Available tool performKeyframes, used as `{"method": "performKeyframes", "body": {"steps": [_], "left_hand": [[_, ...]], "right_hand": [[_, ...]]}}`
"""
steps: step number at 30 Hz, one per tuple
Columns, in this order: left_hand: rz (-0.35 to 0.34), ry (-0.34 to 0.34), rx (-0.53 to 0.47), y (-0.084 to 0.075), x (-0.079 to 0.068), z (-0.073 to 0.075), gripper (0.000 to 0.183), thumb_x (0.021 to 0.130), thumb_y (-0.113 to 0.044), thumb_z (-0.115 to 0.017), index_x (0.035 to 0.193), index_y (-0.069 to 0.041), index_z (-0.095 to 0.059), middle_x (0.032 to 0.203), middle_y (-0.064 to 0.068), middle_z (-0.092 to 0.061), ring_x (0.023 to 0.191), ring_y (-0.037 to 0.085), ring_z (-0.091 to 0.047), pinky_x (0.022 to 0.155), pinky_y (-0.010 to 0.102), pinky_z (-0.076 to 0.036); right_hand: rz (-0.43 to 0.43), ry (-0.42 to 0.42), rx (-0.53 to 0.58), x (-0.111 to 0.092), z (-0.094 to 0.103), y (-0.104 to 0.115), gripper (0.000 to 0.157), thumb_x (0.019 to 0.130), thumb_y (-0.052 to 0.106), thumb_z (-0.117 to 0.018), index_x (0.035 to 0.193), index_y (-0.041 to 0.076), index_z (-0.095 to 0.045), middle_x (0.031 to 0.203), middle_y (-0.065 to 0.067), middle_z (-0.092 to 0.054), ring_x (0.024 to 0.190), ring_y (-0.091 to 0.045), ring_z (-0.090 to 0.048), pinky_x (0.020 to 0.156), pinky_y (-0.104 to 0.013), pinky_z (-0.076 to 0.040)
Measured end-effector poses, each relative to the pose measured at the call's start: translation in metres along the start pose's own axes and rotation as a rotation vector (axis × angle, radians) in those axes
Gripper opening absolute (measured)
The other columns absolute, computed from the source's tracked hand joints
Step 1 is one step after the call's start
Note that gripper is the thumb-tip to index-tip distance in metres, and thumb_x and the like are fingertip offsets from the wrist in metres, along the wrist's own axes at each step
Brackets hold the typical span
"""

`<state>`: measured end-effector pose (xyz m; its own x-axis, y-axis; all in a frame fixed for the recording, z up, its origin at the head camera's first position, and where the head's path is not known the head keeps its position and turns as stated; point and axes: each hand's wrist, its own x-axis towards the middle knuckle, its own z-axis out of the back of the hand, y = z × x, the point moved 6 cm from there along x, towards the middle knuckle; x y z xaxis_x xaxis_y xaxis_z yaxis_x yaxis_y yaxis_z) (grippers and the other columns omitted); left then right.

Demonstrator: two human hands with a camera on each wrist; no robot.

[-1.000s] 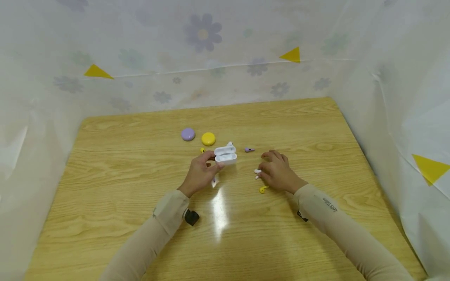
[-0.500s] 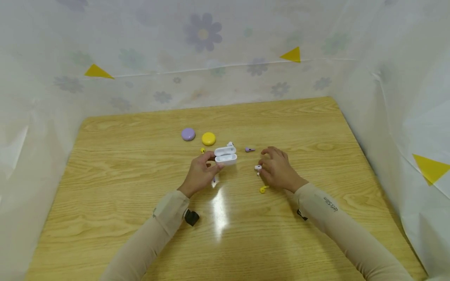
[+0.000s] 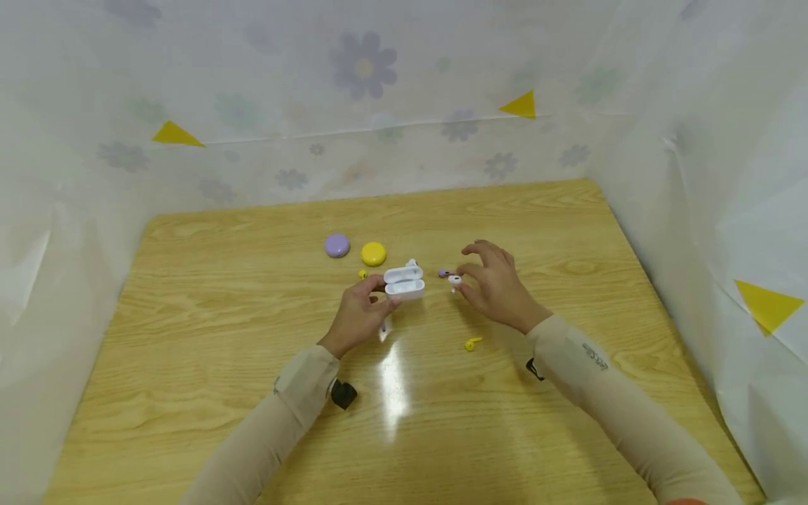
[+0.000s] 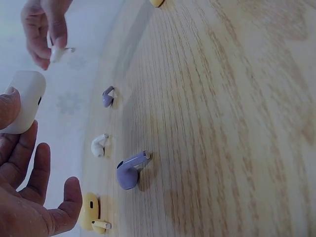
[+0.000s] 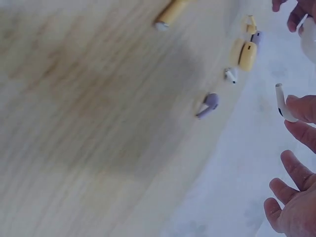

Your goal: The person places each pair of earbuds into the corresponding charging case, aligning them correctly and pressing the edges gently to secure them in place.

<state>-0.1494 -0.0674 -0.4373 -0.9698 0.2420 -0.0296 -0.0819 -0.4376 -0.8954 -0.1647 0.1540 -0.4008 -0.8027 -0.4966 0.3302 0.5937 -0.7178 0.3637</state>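
My left hand (image 3: 356, 315) grips a small white earbud case (image 3: 405, 286) by its left end, above the table, with the lid up. A white earbud (image 3: 454, 280) is pinched between the thumb and index finger of my right hand (image 3: 501, 291). It hangs in the air to the right of the case, its stem showing in the right wrist view. Behind it on the table lies a purple earbud (image 3: 444, 273). Just beyond the case is a second white earbud (image 3: 412, 263). Another purple earbud (image 4: 128, 177) rests below my left hand, mostly covered in the head view.
A round purple case (image 3: 337, 245) and a round yellow case (image 3: 374, 254) sit side by side at the back. One yellow earbud (image 3: 362, 274) lies before them. Another yellow earbud (image 3: 470, 344) is nearer the front right. White floral sheeting (image 3: 416, 154) surrounds the wooden table (image 3: 221, 280).
My right hand has picked the white earbud up from the table and carried it away from me and slightly left, toward the case. The left hand and its case stay nearly in place.
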Motion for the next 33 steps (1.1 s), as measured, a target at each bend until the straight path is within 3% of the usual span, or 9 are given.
{"method": "performKeyframes", "body": {"steps": [20, 33], "left_hand": [[-0.011, 0.001, -0.009, -0.001, 0.0, -0.001, 0.028, 0.089, -0.018, -0.068, 0.114, -0.007, -0.062, 0.118, 0.01, -0.066, 0.112, 0.027, -0.059, 0.095, 0.05, -0.048], [0.013, 0.011, -0.018, -0.002, 0.002, -0.003, 0.028, 0.089, -0.019, -0.067, 0.114, -0.007, -0.062, 0.118, 0.009, -0.066, 0.114, 0.026, -0.059, 0.096, 0.05, -0.047]], "right_hand": [[0.172, -0.174, 0.036, 0.024, 0.026, 0.033, 0.015, 0.079, 0.014, -0.077, 0.089, 0.005, -0.07, 0.119, -0.022, -0.057, 0.123, -0.044, -0.046, 0.098, -0.066, -0.033], [0.213, -0.132, 0.044, 0.03, 0.022, 0.05, 0.014, 0.08, 0.012, -0.076, 0.091, 0.007, -0.07, 0.122, -0.02, -0.056, 0.127, -0.042, -0.045, 0.102, -0.064, -0.032]]}}
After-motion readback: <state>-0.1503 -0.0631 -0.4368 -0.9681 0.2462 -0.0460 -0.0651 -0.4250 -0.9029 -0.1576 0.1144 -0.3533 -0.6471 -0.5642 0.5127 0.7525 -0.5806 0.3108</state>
